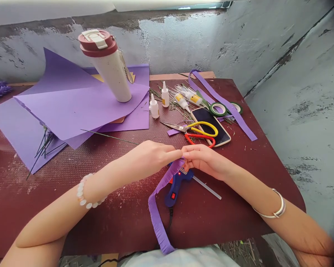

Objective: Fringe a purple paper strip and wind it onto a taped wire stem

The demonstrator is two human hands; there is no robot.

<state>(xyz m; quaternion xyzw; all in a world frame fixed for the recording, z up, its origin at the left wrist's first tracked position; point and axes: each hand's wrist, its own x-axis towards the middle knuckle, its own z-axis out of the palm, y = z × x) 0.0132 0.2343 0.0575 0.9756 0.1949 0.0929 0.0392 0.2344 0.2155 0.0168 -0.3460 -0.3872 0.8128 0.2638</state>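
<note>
My left hand (153, 155) and my right hand (203, 159) meet fingertip to fingertip over the table's middle. Both pinch the top end of a fringed purple paper strip (157, 215), which hangs down toward my lap. A thin dark wire stem (111, 137) runs from the left hand's fingers back to the left. Just under the hands lies a blue glue gun (176, 185) with a red light on and a clear glue stick (207, 188) poking out to the right.
Purple paper sheets (72, 107) and a white tumbler with a red lid (108, 63) fill the back left. Glue bottles (158, 102), yellow and red scissors (200, 131), a phone (211, 126), green tape rolls (218, 108) and purple strips (225, 102) lie at back right. Wall close on the right.
</note>
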